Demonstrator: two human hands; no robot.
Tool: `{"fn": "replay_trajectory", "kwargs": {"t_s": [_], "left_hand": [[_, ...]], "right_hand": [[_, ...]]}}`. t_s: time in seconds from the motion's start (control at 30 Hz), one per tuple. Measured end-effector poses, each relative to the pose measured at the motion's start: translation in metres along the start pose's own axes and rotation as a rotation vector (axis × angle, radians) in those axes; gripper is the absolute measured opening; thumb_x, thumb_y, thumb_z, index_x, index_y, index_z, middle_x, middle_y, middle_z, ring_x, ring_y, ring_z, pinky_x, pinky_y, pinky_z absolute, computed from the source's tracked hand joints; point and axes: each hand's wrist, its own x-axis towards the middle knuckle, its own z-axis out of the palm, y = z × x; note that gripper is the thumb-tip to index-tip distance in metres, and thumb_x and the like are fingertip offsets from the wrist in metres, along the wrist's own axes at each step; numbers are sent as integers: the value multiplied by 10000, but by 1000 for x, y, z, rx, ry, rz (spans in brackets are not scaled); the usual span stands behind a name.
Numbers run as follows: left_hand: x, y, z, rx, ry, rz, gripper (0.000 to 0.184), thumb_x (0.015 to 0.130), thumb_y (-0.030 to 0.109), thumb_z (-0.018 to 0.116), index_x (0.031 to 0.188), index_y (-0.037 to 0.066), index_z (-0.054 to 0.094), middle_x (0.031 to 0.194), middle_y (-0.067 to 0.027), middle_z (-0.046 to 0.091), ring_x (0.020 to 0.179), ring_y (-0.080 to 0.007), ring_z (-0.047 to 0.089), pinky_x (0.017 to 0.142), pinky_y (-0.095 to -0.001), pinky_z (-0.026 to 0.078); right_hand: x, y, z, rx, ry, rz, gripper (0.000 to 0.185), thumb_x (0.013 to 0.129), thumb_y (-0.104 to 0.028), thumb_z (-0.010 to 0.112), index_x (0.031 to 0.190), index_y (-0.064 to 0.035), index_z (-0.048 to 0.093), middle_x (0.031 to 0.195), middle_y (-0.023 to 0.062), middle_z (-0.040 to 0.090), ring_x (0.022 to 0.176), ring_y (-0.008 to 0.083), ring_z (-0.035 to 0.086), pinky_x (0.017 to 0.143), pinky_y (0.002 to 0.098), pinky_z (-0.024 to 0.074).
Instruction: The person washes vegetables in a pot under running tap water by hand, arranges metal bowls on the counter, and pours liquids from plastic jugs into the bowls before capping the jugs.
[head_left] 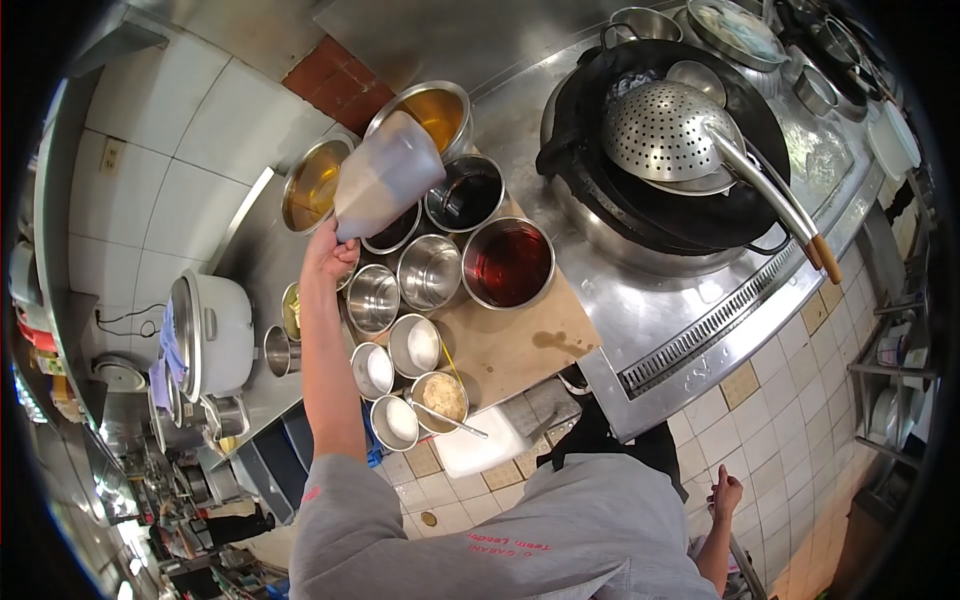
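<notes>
My left hand [331,250] is closed around the handle end of a translucent plastic jug [390,172]. The jug is tilted over a group of metal pots; what it holds is hard to make out. Beneath and beside it stand a bowl of amber liquid [318,185], another amber-filled bowl [440,112], a pot of dark liquid [465,190] and a pot of red-brown liquid [508,262]. Down at my right side hangs my right hand [725,493], fingers loosely bent and apart, with nothing visible in it.
To the right, a black wok [570,150] carries a perforated strainer [665,130] with long handles reaching over the steel stove edge [720,345]. Small tins of white powder [423,345] and a tin with a spoon [443,397] stand nearer me. A white cooker [220,330] is leftward.
</notes>
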Motion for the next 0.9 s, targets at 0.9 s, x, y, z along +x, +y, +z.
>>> {"fn": "replay_trajectory", "kwargs": {"t_s": [0.9], "left_hand": [[-122,93,51,1351,435,693,255,725,259,611,760,7,620,562,-61,542,480,-163,496,483,-336,402]], "right_hand": [[18,4,-15,310,-109,156,537,874,-540,612,996,-17,611,591,39,553,421,127,513,324,243,307]]}}
